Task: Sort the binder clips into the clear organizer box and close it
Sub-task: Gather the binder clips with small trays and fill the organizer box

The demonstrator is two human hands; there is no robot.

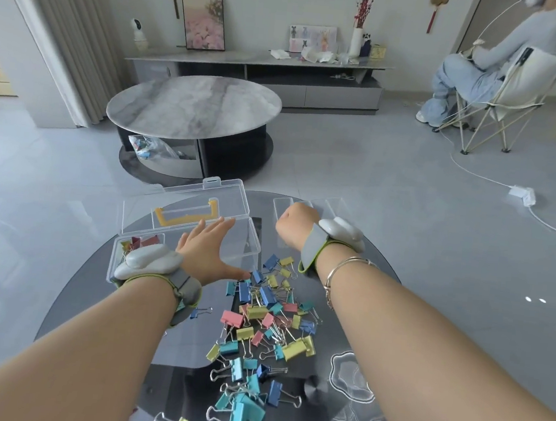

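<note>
A clear plastic organizer box (250,241) with its hinged lid (186,194) thrown back stands open on the far left part of a round dark glass table (93,280); a yellow handle (184,216) shows through the lid. A few clips, red and yellow among them, already lie in the box's left end (137,242), partly hidden behind the left wrist. Just right of the box, and running toward the viewer from it, a loose heap of pastel metal binder clips (267,311) in blue, teal, yellow and pink is scattered over the glass, with one small blue clip (199,312) lying apart, nearer the left forearm.

The left hand (208,247) lies spread over the box, fingers straight and reaching toward the lid hinge, thumb stretched out toward the heap; it has hold of nothing. The right hand (294,223) is off to the right of the box, curled into a fist above a second clear tray with dividers (333,203) (only its back shows, so I cannot tell whether anything is inside the fist). Both wrists carry a grey strap with a white pebble-shaped device, and the right forearm wears thin bangles (342,270).

Beyond the box stand a grey marble-topped oval coffee table (195,104) and a low grey media console (283,75). A person in pale blue clothes sits on a folding chair (505,96), well away to the right of it.
</note>
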